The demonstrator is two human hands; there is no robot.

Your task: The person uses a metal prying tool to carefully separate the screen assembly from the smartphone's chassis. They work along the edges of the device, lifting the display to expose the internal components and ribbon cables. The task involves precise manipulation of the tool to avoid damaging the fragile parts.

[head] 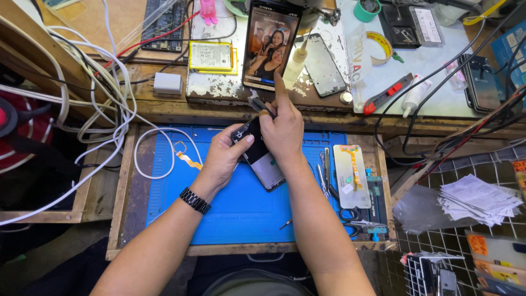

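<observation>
We see the left hand (222, 159) with its grip pinched on the dark opened phone (262, 159), thumb on its upper edge, holding it tilted just above the blue mat (230, 208). The right hand (282, 129) has its grip pressed together around a thin dark tool (262, 105), index finger stretched up; the tool tip sits at the phone's top end. Just above the right grip, a lit phone (270, 46) stands on the counter (219, 87), showing a photo. Right of both grips: a loose screen panel (350, 175) with orange flex, plus tweezers (323, 175). Left of the left grip: white cable (148, 148) looped over the mat edge.
</observation>
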